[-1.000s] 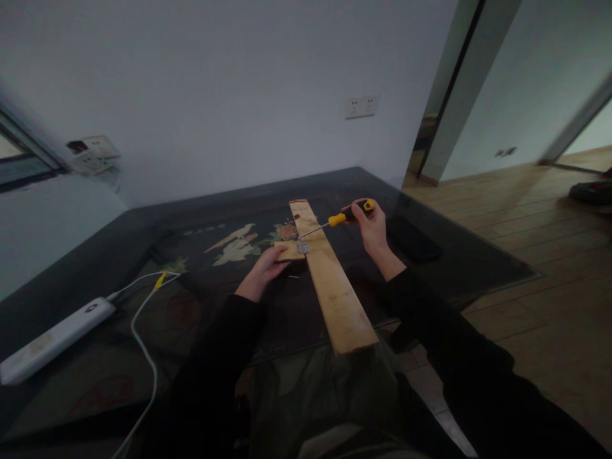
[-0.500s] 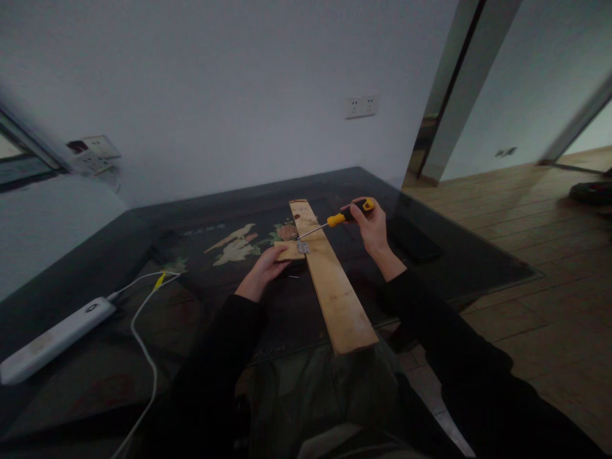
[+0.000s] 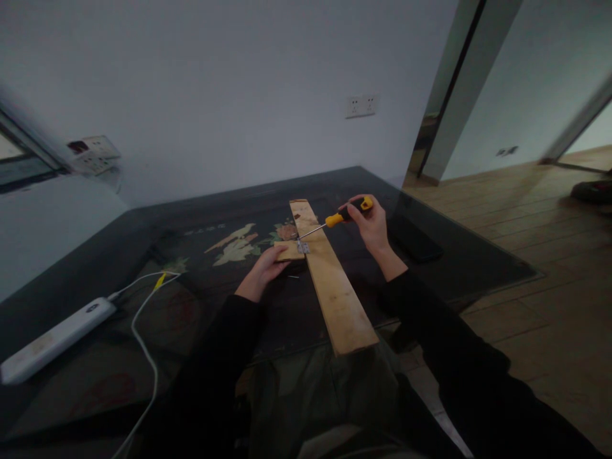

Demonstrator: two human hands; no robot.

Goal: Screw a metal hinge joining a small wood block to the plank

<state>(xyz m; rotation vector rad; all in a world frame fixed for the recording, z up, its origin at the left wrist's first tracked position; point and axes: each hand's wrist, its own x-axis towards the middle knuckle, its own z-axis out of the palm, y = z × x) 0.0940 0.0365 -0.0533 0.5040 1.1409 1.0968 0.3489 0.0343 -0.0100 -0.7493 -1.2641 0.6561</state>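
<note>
A long wooden board [image 3: 337, 287] lies on the dark table, its near end reaching over the front edge. Against its left side sits a small wooden block [image 3: 288, 251], gripped by my left hand [image 3: 266, 268]. A metal hinge [image 3: 303, 247] spans the joint between the two pieces. My right hand [image 3: 371, 224] is closed around the black and yellow handle of a screwdriver [image 3: 335, 220]. The shaft slants down to the left, and its tip is at the hinge; whether it sits in a screw is too small to tell. A thin metal piece [image 3: 293, 276] lies beside the board.
A white power strip [image 3: 57, 340] and its white cable [image 3: 152, 363] lie on the table's left. A dark flat object [image 3: 415, 241] rests at the right. The wall with a socket [image 3: 362, 106] stands behind the table [image 3: 248, 197].
The screwdriver handle and my right hand have shifted very slightly left and up. My left hand, the block and the board stay in place.
</note>
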